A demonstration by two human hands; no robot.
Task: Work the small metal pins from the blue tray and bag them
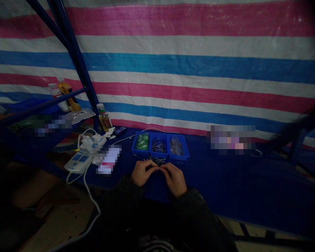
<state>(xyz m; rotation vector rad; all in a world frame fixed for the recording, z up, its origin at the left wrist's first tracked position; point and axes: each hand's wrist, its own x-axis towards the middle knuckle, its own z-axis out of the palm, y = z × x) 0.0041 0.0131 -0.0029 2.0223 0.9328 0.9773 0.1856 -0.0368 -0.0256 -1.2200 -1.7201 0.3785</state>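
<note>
My left hand (143, 172) and my right hand (175, 179) meet at the fingertips, just in front of the bins. Both are closed in a pinch. Whatever lies between the fingertips is too small and dark to name. Right behind them is a loose pile of thin dark metal pins (157, 160) on the blue table. Three joined blue bins stand past the pile: the left bin (141, 153) has green pieces (142, 141), the middle one short metal pins (158, 145), the right one clear plastic pieces (176, 146).
Left of the bins are a blurred-out phone-like object (109, 160), a white power strip (78, 161) with plugs and cables, and a bottle of yellow liquid (104, 119). A blue metal frame (80, 66) rises at the left. A striped tarp (173, 63) hangs behind the blue table (225, 182).
</note>
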